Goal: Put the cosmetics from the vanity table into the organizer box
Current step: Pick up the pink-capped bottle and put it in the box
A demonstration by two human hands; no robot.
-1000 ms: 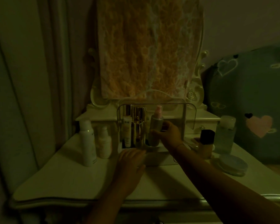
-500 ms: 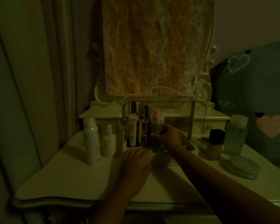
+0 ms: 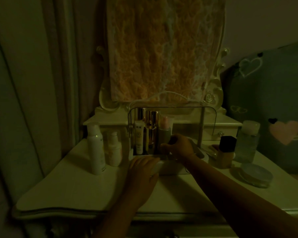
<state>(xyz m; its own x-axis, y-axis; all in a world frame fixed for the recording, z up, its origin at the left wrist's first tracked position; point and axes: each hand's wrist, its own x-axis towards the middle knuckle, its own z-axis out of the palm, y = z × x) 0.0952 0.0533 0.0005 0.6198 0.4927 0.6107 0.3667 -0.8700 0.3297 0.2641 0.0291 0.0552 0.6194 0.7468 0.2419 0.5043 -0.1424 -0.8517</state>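
Two hands are at the organizer box point(image 3: 172, 168): the left hand point(image 3: 143, 170) lies flat, fingers straight, on its near rim. The right hand point(image 3: 177, 146) curls round the grey bottle point(image 3: 164, 133), upright inside the box.

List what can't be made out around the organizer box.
Head view only, very dim.
- Grip of the right hand on the pink-capped bottle: its own knuckles hide the contact.
- Organizer box floor: the left hand and the bottles cover it.
- Tube label: too small and dark.
- Small item behind the black-capped bottle: mostly hidden.
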